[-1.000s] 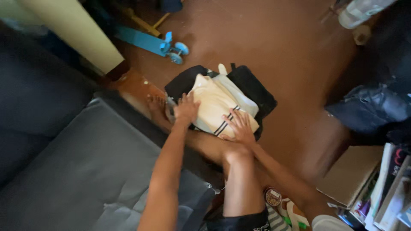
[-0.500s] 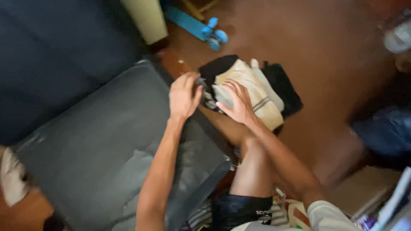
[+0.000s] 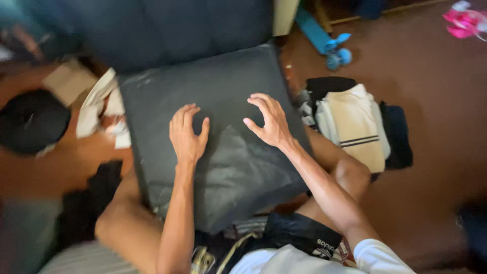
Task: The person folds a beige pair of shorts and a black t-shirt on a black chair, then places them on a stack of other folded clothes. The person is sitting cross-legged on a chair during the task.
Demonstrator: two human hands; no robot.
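Cushion fabric, dark grey and slightly creased, was seen under both hands: a large square grey cushion (image 3: 223,167) was laid across the person's lap, with its far edge against the dark blue sofa (image 3: 152,30). The left hand (image 3: 187,137) was rested flat on the cushion's top, its fingers (image 3: 185,114) held loosely together and nothing gripped. The right hand (image 3: 271,122) was held just beside it over the same surface, its fingers (image 3: 258,99) spread and curled like a claw, empty as well; whether the tips were touching the fabric could not be told.

To the right of the cushion, on the brown floor (image 3: 436,91), a stack of folded clothes (image 3: 355,127) was placed, with a cream garment with dark stripes on top and black pieces beneath. Farther back, a blue scooter (image 3: 329,43) was lying on the floor, and something pink (image 3: 464,18) was seen in the far corner. To the left of the cushion, crumpled white cloth (image 3: 99,109) and a round black object (image 3: 30,122) were lying on the floor.
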